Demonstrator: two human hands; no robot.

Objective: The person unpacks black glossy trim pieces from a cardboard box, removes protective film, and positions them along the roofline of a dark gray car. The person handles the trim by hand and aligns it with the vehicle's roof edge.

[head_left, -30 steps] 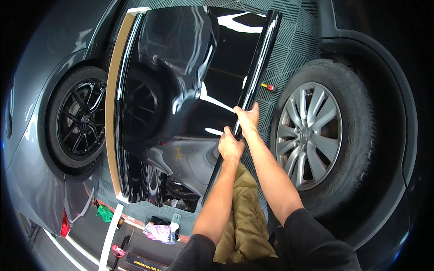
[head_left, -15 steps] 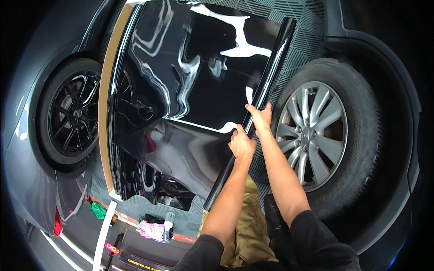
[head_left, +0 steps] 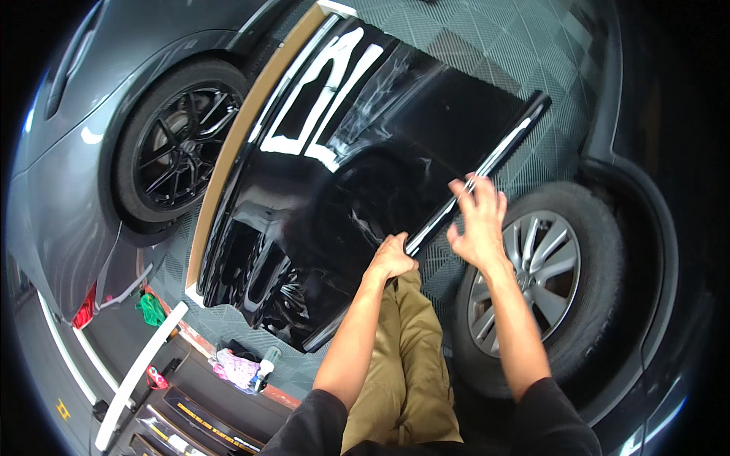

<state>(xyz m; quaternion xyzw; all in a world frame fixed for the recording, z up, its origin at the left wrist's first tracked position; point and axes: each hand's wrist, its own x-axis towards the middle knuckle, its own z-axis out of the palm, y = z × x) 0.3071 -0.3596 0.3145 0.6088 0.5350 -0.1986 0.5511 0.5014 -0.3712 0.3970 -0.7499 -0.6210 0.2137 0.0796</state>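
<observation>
A wide sheet of glossy dark film [head_left: 395, 175] stretches from a long cardboard box [head_left: 255, 125] on the left to a rolled-up edge [head_left: 506, 144] in front of me. My left hand [head_left: 392, 257] is wrapped round the lower part of this film roll. Slightly farther along the roll, my right hand [head_left: 480, 222] has its fingers spread, the fingertips close to or touching the roll; contact is hard to tell. Bright reflections and ripples cover the film. It sags toward its near end, beside my left forearm.
A grey car with a black-spoked wheel [head_left: 182, 144] stands on the left. A dark vehicle with a silver-spoked wheel [head_left: 525, 281] is close on my right. Grey floor tiles [head_left: 487, 53] lie beneath. A patterned cloth [head_left: 236, 368], a spray bottle [head_left: 266, 365] and a green cloth [head_left: 150, 309] are at lower left.
My right hand has loosened from the roll and spread its fingers. The left still grips it. The view has turned, and the film's surface has gone from loose ripples to smoother.
</observation>
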